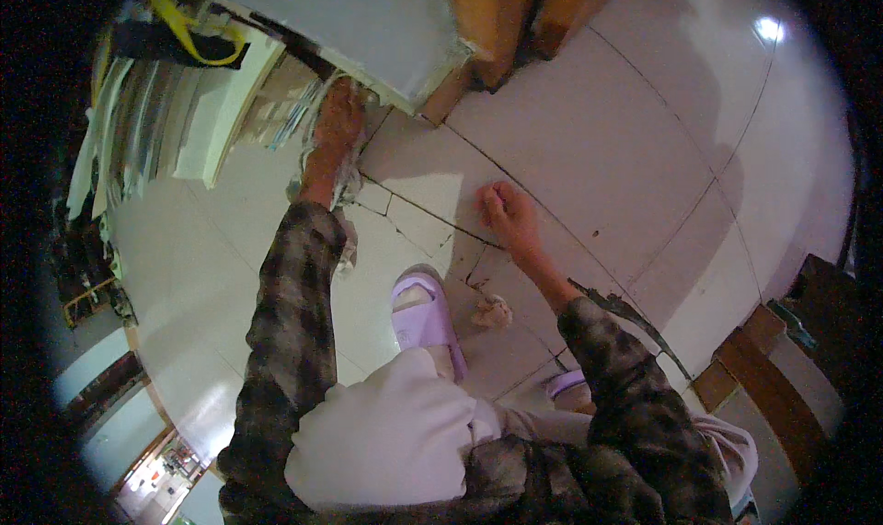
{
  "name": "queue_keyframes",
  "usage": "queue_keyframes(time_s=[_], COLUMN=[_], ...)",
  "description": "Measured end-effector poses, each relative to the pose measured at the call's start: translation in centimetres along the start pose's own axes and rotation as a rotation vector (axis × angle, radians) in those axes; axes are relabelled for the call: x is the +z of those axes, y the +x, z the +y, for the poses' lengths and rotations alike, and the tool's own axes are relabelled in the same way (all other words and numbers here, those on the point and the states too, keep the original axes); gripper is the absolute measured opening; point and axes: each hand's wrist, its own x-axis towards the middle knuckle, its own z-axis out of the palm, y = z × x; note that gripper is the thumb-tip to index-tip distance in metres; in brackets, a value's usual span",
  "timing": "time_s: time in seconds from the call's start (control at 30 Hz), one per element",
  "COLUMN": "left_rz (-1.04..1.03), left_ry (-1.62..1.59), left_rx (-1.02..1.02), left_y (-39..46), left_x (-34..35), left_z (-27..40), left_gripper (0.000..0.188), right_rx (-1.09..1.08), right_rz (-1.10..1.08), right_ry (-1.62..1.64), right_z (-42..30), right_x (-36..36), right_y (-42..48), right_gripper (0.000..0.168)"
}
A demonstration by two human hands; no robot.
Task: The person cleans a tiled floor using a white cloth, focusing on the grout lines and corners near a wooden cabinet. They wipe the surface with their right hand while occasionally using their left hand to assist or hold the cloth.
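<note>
My left hand (338,114) reaches forward beside the rough lower edge of a pale wall or panel (386,35). Crumpled, pale, thin material, possibly a plastic bag (348,187), hangs around that hand and wrist. The fingertips are blurred in shadow, so what they hold is unclear. My right hand (507,214) hovers over the tiled floor (586,145) with its fingers curled in, and nothing shows in it. A small crumpled, pale brown scrap (493,311) lies on the tiles between my right forearm and a lilac slipper (424,318).
Blurred upright pale boards or stacked sheets (159,118) stand at the left, with a yellow strap or handle (196,38) above them. Brown wooden furniture (490,28) is at the top. A dark strip (631,314) lies along the floor by my right sleeve. Some tiles are cracked.
</note>
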Motion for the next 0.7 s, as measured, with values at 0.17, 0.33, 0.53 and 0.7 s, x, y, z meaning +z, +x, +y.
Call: queue_keyframes(time_s=[0.17, 0.33, 0.53, 0.7], left_rz=[0.023, 0.104, 0.202, 0.144], left_ry=[-0.777, -1.012, -1.000, -1.034], left_rx=[-0.552, -0.451, -0.231, -0.303], left_y=[1.7, 0.6, -2.4, -1.8], left_x=[-1.3, -8.0, -9.7, -9.1], left_z=[-0.8, 5.8, 5.5, 3.7], left_gripper=[0.036, 0.037, 0.036, 0.031], right_rx=[-0.061, -0.125, -0.040, -0.070], right_rz=[0.027, 0.133, 0.116, 0.079], right_ry=[0.073, -0.151, -0.095, -0.090], right_z=[0.3, 3.2, 3.8, 2.8], right_x=[1.2, 0.3, 1.5, 1.4], right_y=[0.5, 0.8, 1.1, 0.9], right_gripper=[0.023, 0.022, 0.022, 0.023])
